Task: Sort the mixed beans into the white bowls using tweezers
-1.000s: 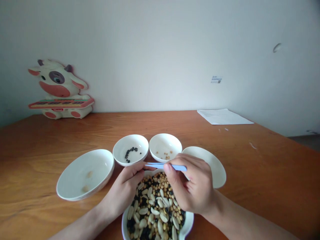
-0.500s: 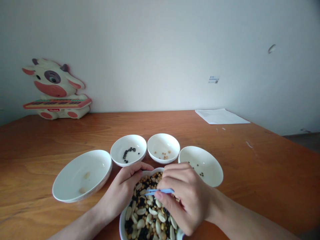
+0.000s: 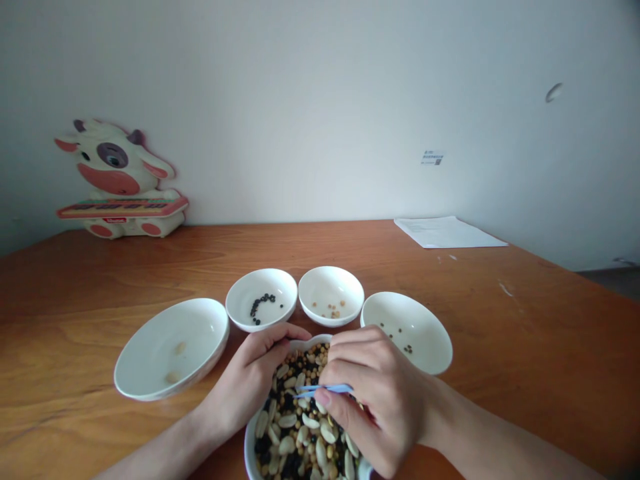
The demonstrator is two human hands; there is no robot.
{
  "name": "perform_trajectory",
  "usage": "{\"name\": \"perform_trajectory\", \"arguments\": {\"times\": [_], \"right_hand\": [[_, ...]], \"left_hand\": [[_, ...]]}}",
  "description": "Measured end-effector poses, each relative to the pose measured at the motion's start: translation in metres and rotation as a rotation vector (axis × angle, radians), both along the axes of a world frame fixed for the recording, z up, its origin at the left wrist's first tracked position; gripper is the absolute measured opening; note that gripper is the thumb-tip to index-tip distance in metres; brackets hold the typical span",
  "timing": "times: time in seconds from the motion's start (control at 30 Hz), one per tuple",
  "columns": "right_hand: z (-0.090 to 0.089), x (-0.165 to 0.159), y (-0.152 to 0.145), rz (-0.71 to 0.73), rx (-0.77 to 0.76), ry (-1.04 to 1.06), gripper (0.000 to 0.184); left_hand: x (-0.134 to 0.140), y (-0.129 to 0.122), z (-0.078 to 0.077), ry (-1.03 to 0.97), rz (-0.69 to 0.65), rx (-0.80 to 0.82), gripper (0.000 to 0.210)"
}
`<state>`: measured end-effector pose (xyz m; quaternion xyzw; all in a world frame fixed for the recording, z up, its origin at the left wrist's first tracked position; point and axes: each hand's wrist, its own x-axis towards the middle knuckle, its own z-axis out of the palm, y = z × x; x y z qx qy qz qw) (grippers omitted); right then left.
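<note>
Blue tweezers (image 3: 339, 388) are pinched between the thumb and fingers of my right hand (image 3: 383, 400). Their tips point left, over a white bowl (image 3: 251, 448) filled with mixed peanuts, black beans and yellowish beans. I cannot make out anything between the tips. My left hand (image 3: 245, 380) is curled round the far left rim of this bowl and holds it. Part of the bowl's right side is hidden under my right hand. Close behind it stand a small bowl with black beans (image 3: 261, 301) and another with yellowish beans (image 3: 331, 296).
On the left, a larger white bowl (image 3: 145, 353) holds two pale pieces. To the right, another white bowl (image 3: 430, 340) contains several small greenish beans. A cow-shaped toy keyboard (image 3: 123, 183) stands against the wall, and papers (image 3: 450, 232) lie at the back right of the wooden table (image 3: 500, 347).
The whole view has shifted slightly, so things sit a little further right. The tweezers' tips have tilted a bit lower over the beans. Both hands keep their hold.
</note>
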<state>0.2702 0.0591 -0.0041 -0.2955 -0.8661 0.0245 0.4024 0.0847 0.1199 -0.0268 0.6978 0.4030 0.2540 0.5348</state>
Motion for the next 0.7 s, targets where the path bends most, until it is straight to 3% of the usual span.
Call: {"name": "perform_trajectory", "arguments": {"times": [0.7], "right_hand": [[0.0021,-0.0023,-0.0008,0.017,-0.017,-0.09,0.029]], "left_hand": [[-0.0011,0.0011,-0.0025,-0.018,-0.026,0.01,0.025]]}}
